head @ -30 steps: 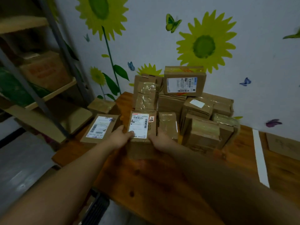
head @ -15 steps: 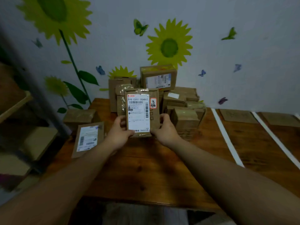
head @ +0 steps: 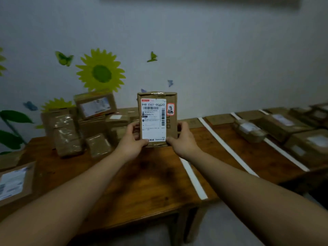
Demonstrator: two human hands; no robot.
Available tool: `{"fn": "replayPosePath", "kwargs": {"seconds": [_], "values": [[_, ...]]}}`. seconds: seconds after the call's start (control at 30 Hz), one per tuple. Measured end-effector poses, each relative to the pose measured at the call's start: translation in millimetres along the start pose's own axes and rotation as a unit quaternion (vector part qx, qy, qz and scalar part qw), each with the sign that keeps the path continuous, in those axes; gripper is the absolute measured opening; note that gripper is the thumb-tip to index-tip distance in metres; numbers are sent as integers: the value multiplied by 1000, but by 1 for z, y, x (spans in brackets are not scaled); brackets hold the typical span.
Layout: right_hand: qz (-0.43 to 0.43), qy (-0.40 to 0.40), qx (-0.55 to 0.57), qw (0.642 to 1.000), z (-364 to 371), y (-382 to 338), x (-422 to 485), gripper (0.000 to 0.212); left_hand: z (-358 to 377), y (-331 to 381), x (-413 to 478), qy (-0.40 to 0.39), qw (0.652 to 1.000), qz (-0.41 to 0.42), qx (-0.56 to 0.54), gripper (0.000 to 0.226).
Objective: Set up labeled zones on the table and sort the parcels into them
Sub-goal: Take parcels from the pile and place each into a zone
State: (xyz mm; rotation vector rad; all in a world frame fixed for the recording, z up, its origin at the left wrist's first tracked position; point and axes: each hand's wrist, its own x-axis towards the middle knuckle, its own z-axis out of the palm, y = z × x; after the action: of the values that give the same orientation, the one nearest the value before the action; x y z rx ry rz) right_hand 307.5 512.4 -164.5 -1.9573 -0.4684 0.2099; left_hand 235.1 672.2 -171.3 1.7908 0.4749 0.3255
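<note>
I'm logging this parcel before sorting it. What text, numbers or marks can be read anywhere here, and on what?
"948 C507-00", then smeared characters ending "42": top of the white shipping label on the held parcel.
Handwritten marks on its red-edged sticker: not legible.
Barcode digits and small print below: too small.
Labels on the stacked parcel, the right-hand parcels and the flat parcel: blurred.

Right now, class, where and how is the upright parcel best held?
By its lower side edges, one hand from each side, as the left hand and right hand do. The parcel is flat and upright, so this leaves most of the label showing.
</note>
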Motion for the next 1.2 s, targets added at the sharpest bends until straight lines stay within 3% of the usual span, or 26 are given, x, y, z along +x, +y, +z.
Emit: {"fn": "replayPosePath", "kwargs": {"seconds": [0.27,0.57,0.9,1.2], "values": [[51,93,-35,994,-161,83,-24,56,179,41,-4,-119,993,6,0,72],[105,147,-45,982,-242,155,18,55,296,49,50,-202,979,13,17,77],[129,82,-110,982,-305,213,130,51,387,42,164,-227,970,-52,66,67],[132,-35,-219,966,-348,275,216,54,466,39,214,-172,974,-115,90,62]]}}
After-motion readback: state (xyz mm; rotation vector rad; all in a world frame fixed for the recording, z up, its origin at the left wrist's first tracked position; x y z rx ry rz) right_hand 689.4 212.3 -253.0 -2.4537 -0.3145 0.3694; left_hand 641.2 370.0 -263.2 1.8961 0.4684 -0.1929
